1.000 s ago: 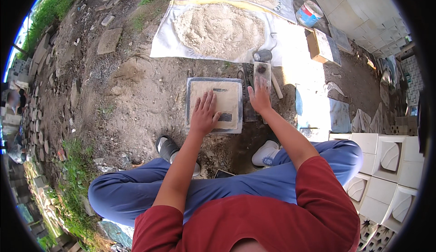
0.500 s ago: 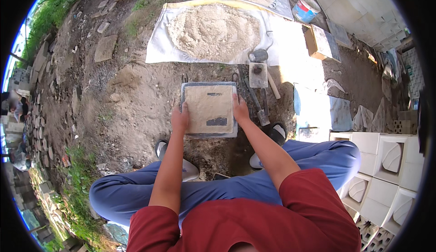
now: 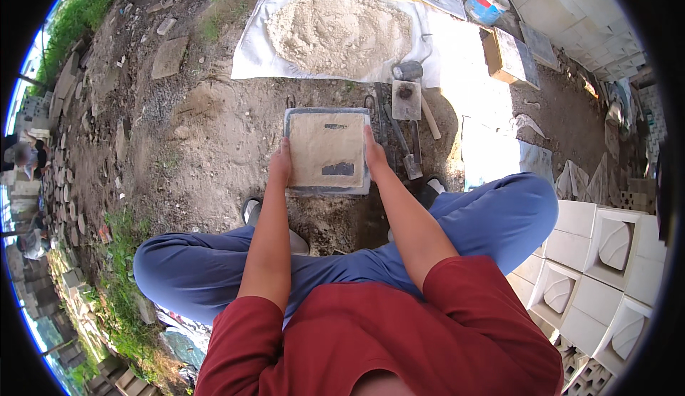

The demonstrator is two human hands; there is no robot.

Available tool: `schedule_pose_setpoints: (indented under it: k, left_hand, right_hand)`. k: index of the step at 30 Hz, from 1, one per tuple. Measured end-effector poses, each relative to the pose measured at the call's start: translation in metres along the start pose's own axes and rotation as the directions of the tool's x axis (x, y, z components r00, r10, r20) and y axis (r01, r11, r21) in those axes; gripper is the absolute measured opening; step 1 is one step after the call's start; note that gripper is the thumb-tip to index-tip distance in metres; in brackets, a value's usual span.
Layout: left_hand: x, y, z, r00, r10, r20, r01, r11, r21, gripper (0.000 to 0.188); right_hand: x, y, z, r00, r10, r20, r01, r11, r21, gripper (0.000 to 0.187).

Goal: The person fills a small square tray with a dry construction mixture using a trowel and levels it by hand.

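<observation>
A square grey mould [image 3: 364, 175] sits low between my feet, filled with a flat layer of beige, sandy mix [image 3: 325, 146]. Two dark patches show through the mix on its right half, a thin one at the far side and a larger one nearer me. My left hand [image 3: 281, 163] grips the mould's left side, and my right hand [image 3: 375, 155] has hold of the right side. Both thumbs rest along the rim; most of the other fingers are hidden beneath or behind the edges.
Beyond the mould, a heap of pale powder [image 3: 342, 32] lies on a white sack [image 3: 250, 64]. To its right are a mallet [image 3: 407, 71], a stained block [image 3: 407, 103] and a small trowel [image 3: 412, 166]. Pale hollow blocks [image 3: 574, 221] are stacked at my right; a bucket [image 3: 486, 3] stands far right.
The whole view has shifted, so the sack, tools and mould sit higher in the picture and my knees reach further up. Both hands keep the same hold on the mould.
</observation>
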State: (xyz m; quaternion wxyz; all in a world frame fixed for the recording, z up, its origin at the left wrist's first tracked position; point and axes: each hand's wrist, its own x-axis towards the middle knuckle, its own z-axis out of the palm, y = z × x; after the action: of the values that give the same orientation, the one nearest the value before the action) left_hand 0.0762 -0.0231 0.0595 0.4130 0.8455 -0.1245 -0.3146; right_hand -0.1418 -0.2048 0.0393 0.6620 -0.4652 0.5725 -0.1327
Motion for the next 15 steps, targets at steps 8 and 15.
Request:
schedule_pose_setpoints:
  k: [8, 15]
  left_hand:
    - [0.012, -0.004, 0.0, 1.0, -0.007, -0.026, 0.012, 0.984, 0.18, 0.1]
    - [0.017, -0.019, 0.0, 1.0, -0.002, -0.019, 0.005, 0.988, 0.153, 0.106]
  right_hand:
    - [-0.005, -0.005, -0.003, 0.998, 0.053, 0.038, -0.056, 0.996, 0.074, 0.118]
    - [-0.018, -0.008, -0.01, 0.984, 0.117, 0.134, -0.128, 0.989, 0.071, 0.128]
